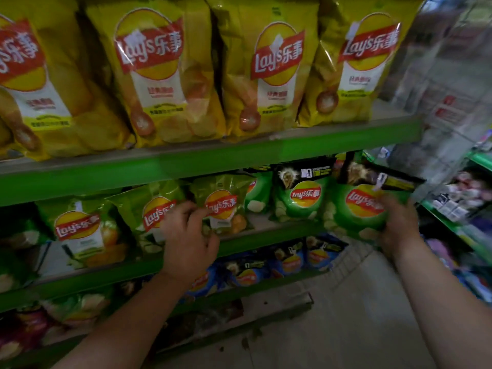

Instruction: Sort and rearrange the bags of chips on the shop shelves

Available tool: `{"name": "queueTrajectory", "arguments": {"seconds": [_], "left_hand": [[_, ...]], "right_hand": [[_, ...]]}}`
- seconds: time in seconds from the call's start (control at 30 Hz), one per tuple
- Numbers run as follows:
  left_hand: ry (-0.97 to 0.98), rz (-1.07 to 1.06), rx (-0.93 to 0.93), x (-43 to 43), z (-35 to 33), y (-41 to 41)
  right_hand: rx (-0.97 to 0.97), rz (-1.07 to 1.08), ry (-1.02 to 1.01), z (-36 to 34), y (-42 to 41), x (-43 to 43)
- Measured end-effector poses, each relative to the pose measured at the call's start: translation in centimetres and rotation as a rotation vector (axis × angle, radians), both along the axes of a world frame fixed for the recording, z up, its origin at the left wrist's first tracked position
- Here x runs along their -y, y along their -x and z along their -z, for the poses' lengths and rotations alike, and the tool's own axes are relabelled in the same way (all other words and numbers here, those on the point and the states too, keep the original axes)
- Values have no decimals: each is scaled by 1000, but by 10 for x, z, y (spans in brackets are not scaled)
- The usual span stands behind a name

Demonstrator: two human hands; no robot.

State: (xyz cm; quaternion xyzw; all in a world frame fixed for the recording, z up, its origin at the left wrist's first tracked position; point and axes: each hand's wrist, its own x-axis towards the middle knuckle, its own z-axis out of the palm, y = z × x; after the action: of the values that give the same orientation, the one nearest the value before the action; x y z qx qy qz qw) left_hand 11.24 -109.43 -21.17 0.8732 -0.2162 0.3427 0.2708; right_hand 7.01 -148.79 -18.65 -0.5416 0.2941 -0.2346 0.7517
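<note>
The right hand (396, 225) gripped a green bag (356, 209) at the right end of the middle shelf (266, 239) — the left hand (186, 238) pinched an olive bag (226, 209) there, below yellow bags (269, 75).

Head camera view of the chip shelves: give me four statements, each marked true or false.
Large yellow foil chip bags stand on the top shelf. True.
The right hand holds a blue bag. False: it holds a bright green foil chip bag with a black top band.
The left hand holds an olive-green foil chip bag on the middle shelf. True.
Blue bags sit on top. False: the small blue foil chip bags sit below the green ones.
</note>
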Motion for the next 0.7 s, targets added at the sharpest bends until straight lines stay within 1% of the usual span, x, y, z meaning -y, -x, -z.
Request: {"name": "queueTrajectory", "arguments": {"seconds": [0.07, 0.13, 0.17, 0.2, 0.3, 0.43, 0.6, 0.67, 0.7], "left_hand": [[24, -11, -125, 24, 1, -6], [84, -91, -319, 43, 3, -15], [95, -123, -380, 49, 4, -19], [87, -150, -382, 54, 5, -23], [-35, -220, -246, 61, 7, -27], [-168, -274, -186, 58, 12, -33], [-243, -366, -225, 56, 15, -36], [-254, -382, -230, 54, 15, -36], [-250, -386, -229, 53, 14, -36]], "right_hand": [[-26, 52, 47, -9, -9, 17], [-49, 31, 81, -11, -24, 28], [-61, 2, 94, -10, -34, 32], [-78, -21, 101, -8, -43, 36], [-182, -72, 99, 1, -74, 50], [-308, -200, 54, 12, -106, 65], [-227, -241, 178, 8, -120, 62], [-178, -181, 224, 13, -112, 54], [-144, -109, 283, 16, -104, 49]]}}
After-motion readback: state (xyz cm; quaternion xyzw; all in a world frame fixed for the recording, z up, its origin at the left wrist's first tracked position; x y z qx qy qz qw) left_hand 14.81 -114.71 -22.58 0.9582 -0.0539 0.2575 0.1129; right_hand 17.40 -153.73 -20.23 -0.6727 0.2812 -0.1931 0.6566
